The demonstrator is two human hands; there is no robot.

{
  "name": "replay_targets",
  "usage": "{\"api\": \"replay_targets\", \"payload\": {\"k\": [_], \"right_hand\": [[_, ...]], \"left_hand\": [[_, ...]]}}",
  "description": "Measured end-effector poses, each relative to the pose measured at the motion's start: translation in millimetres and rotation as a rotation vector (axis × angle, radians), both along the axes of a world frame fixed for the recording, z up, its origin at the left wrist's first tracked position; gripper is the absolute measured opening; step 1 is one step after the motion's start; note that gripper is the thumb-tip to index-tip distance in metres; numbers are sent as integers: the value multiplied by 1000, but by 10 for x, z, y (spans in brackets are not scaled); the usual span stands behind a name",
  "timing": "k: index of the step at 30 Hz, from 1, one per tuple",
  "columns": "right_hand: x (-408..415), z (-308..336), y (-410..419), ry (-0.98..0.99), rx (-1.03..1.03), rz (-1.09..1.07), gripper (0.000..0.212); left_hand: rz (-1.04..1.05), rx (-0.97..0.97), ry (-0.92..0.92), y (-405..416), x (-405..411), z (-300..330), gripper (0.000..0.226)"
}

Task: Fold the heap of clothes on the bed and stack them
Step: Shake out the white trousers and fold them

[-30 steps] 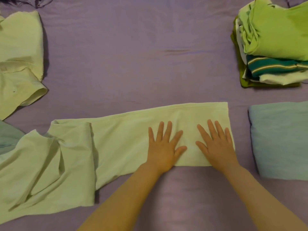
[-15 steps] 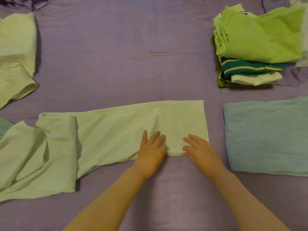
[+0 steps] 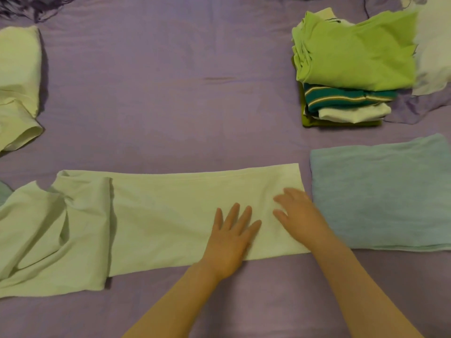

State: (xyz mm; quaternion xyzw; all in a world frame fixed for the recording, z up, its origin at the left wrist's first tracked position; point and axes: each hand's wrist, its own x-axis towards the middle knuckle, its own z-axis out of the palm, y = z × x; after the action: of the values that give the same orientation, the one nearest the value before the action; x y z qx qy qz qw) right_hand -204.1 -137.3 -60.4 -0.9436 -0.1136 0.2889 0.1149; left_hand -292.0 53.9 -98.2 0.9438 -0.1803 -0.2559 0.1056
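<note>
Head view: I have the pale green shirt (image 3: 170, 215) laid lengthwise across the purple bedsheet (image 3: 170, 93), folded into a long band. Left hand (image 3: 231, 237) lies flat on it, fingers spread; right hand (image 3: 297, 213) appears flat at the right end, though motion blur obscures its fingers. Step in hand: smoothing the band. Next move, in my judgement: fold it crosswise, then transfer it to the folded stack (image 3: 349, 69) beyond the folded teal garment (image 3: 380, 196).

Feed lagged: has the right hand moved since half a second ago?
Yes: the right hand slid from the pale shirt's near hem farther up onto it.
</note>
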Motion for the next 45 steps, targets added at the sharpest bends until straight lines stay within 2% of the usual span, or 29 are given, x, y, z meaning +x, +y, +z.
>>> {"api": "replay_targets", "payload": {"k": [2, 5, 7, 10, 12, 14, 16, 19, 22, 28, 30, 32, 35, 37, 40, 45], "right_hand": [[202, -78, 83, -117, -76, 14, 49], [521, -190, 123, -192, -229, 104, 54], [693, -164, 67, -247, -318, 135, 44], [822, -92, 2, -325, -352, 123, 25], [799, -129, 7, -368, -380, 92, 28], [690, -195, 53, -424, -320, 39, 42], [476, -274, 153, -389, -232, 107, 57], [81, -460, 210, -288, -108, 215, 52], [-106, -579, 160, -194, -154, 162, 59], [-247, -386, 766, -129, -184, -95, 60], [-328, -267, 939, -82, -183, -87, 56], [-410, -162, 1140, 22, -114, -121, 55], [-529, 8, 1583, 143, 73, -174, 51], [-619, 94, 1931, 195, 119, -116, 51], [-790, 217, 2512, 183, 177, -21, 51], [-1099, 401, 3545, 185, 379, 90, 46]], "left_hand": [[-52, 66, -23, 47, 134, -44, 67], [-188, 106, -58, 20, 384, -78, 78], [-208, 120, 26, -36, 529, -24, 82], [-215, 142, 12, -102, 682, -1, 83], [-203, 153, 6, -118, 729, -4, 84], [-201, 145, 1, -112, 719, -4, 85], [-167, 118, -47, -95, 653, -42, 86], [12, 78, -108, 34, 468, -111, 80], [132, 109, -84, 346, 329, -163, 76], [18, 149, 72, 562, 363, -109, 76], [7, 118, 100, 599, 419, 50, 70], [88, 56, 95, 762, 403, 225, 58], [289, 60, 83, 1233, 216, 401, 49], [340, 54, 69, 1648, 18, 504, 45], [355, -20, -65, 2343, -302, 638, 42], [522, 71, -195, 3315, -775, 820, 35]]}}
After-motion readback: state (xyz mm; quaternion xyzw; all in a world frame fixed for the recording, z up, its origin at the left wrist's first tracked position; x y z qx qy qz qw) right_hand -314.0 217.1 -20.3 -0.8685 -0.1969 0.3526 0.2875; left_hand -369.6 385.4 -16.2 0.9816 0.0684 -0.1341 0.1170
